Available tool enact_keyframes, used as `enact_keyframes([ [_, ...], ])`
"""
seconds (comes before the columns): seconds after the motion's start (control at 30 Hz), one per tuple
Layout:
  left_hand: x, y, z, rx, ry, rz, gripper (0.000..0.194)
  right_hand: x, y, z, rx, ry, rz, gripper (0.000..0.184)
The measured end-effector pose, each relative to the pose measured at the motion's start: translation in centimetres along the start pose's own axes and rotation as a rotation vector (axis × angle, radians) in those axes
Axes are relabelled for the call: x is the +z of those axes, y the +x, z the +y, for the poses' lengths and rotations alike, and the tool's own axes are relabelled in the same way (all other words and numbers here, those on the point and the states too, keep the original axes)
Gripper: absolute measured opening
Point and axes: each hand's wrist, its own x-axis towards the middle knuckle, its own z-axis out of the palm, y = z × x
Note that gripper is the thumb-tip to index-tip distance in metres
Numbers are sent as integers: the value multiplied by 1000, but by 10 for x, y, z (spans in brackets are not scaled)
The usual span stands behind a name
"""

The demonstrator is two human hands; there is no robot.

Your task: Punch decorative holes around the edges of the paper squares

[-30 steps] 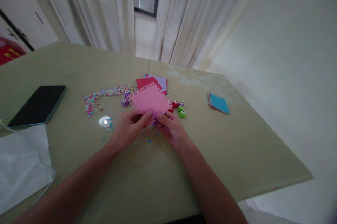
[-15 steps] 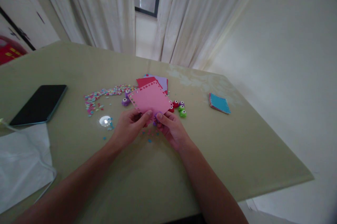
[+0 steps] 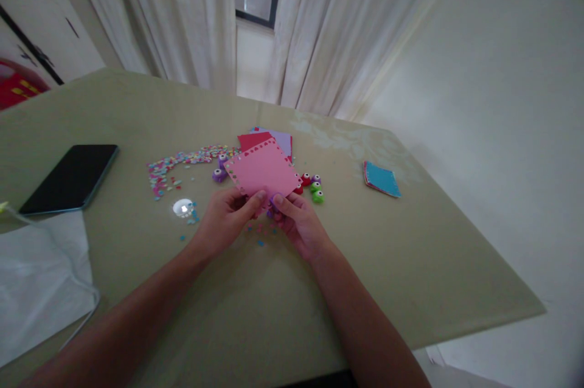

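A pink square of paper (image 3: 263,169) with small punched holes along its edges is held over the table, one corner toward me. My left hand (image 3: 232,211) is closed on its near left edge, thumb on top. My right hand (image 3: 301,221) pinches a small purple craft punch (image 3: 275,200) at the paper's near corner; my fingers hide most of the punch. Other purple punches with eyes (image 3: 219,175) stand left of the paper. Red punches (image 3: 305,180) and green punches (image 3: 318,196) stand to its right.
Punched paper confetti (image 3: 182,160) lies in a curved band at left. Behind the pink paper are red and lilac sheets (image 3: 283,140). A blue-topped paper stack (image 3: 382,179) lies right, a black tablet (image 3: 70,178) left, beside a white cloth or sheet (image 3: 45,284) and a pale cable (image 3: 68,266).
The camera view has shifted very slightly. Both hands keep the same grip on the pink paper and the purple punch.
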Motion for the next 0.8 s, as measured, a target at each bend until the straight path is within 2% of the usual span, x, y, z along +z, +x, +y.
enact_keyframes([
  [0.67, 1, -1, -1, -38, -53, -16, 35, 3, -2, 0, -26, -36, 12, 48],
  [0.8, -2, 1, 0, -43, -91, 38, 33, 4, -4, -2, -23, 30, -1, 43],
])
